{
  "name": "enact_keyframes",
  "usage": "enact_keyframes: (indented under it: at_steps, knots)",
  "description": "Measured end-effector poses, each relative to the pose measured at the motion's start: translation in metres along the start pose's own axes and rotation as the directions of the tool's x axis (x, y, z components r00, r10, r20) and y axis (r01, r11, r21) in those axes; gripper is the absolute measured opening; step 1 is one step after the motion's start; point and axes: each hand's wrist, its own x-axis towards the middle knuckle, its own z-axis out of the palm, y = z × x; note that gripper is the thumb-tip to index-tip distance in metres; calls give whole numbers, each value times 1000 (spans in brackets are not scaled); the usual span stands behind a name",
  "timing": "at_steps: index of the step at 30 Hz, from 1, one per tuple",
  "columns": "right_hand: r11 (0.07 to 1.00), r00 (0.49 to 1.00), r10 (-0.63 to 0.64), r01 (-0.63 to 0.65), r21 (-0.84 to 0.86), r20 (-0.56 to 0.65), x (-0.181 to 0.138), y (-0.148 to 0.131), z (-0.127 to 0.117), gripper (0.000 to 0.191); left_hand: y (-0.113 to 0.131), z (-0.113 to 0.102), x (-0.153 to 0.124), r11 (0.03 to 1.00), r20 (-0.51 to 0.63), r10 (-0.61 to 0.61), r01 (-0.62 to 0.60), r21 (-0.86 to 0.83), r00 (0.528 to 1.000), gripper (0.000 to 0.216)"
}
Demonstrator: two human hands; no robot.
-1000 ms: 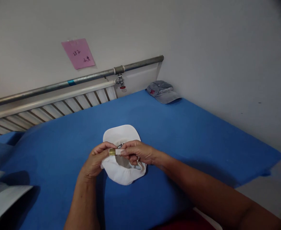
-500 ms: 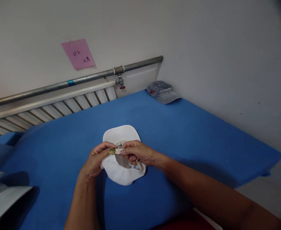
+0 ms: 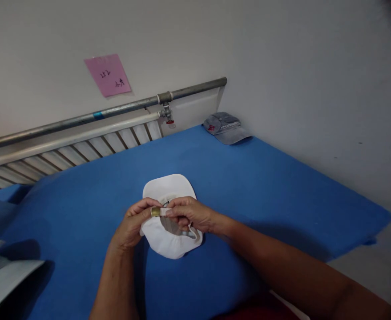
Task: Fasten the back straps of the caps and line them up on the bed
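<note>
A white baseball cap lies upside down on the blue table, its brim pointing away from me and its inside partly showing. My left hand pinches the brass buckle of the cap's back strap between thumb and fingers. From the right, my right hand grips the white strap just beside the buckle, thumb on top. My right-hand fingers hide part of the cap's opening. The strap is stretched short and level between both hands.
A grey baseball cap sits at the table's far corner by the wall. Behind the blue table run a radiator and a metal pipe with a red valve. Something white stands at the left edge. A pink note hangs on the wall.
The strap and buckle have shifted very slightly, with the right thumb a little closer to the buckle. Both hands keep their hold, and the cap stays in place.
</note>
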Motion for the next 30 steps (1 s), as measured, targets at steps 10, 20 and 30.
enact_keyframes:
  at_steps: [10,20,30]
  knots:
    - [998,999,42,-41,57,-22,4,4,-1,20,-1,-1,1,999,1,-31,31,11,1000,27]
    - [973,987,-116,91,-213,-112,-2,-1,3,15,-2,-2,2,999,10,-13,13,35,1000,24]
    - [963,966,-217,188,-194,-141,-3,-6,4,18,-5,-2,2,998,31,-27,25,60,999,23]
